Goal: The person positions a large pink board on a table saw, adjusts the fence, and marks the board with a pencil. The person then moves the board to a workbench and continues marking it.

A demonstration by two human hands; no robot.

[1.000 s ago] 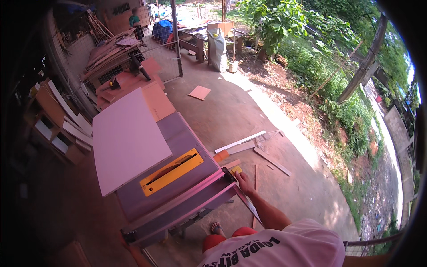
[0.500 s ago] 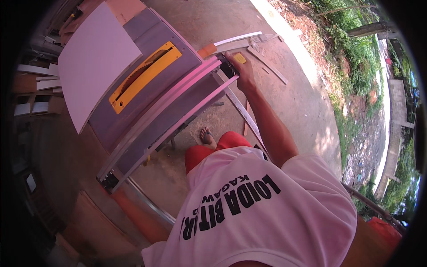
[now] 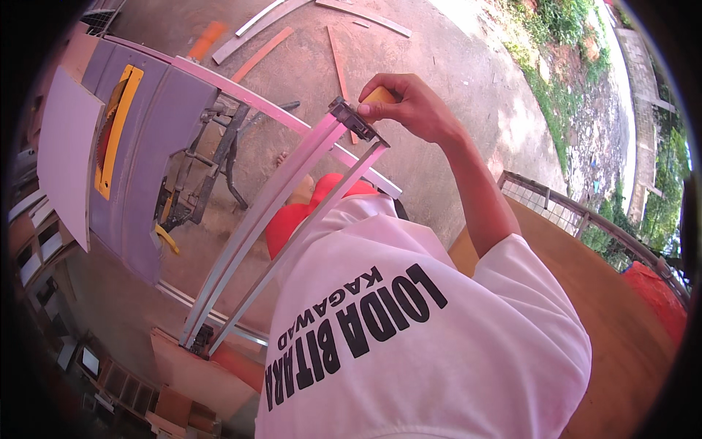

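Observation:
A table saw (image 3: 150, 110) with a grey top stands at the left, its toothed blade (image 3: 110, 135) rising through a yellow insert (image 3: 121, 135). Its long metal rip fence (image 3: 256, 223) lies across the side rails (image 3: 267, 110), apart from the tabletop and close to my body. At the fence's far end, my right hand (image 3: 420, 110) is closed on a yellow lever (image 3: 382, 95) beside the black end bracket (image 3: 351, 121). Down at the other bracket (image 3: 199, 340) is my left hand (image 3: 225, 358); its fingers are hidden. A white panel (image 3: 69, 154) rests on the saw top beside the blade.
Wood strips (image 3: 263, 55) lie on the concrete floor beyond the saw. A dark metal stand (image 3: 212, 161) shows under the rails. Wooden boxes (image 3: 128, 380) and boards are at lower left; a brown board (image 3: 556, 293) and metal railing (image 3: 545, 194) are at right.
The rip fence has come away from the saw's tabletop toward my body, both hands moving with it. The saw and panel now appear farther left, and the view has shifted.

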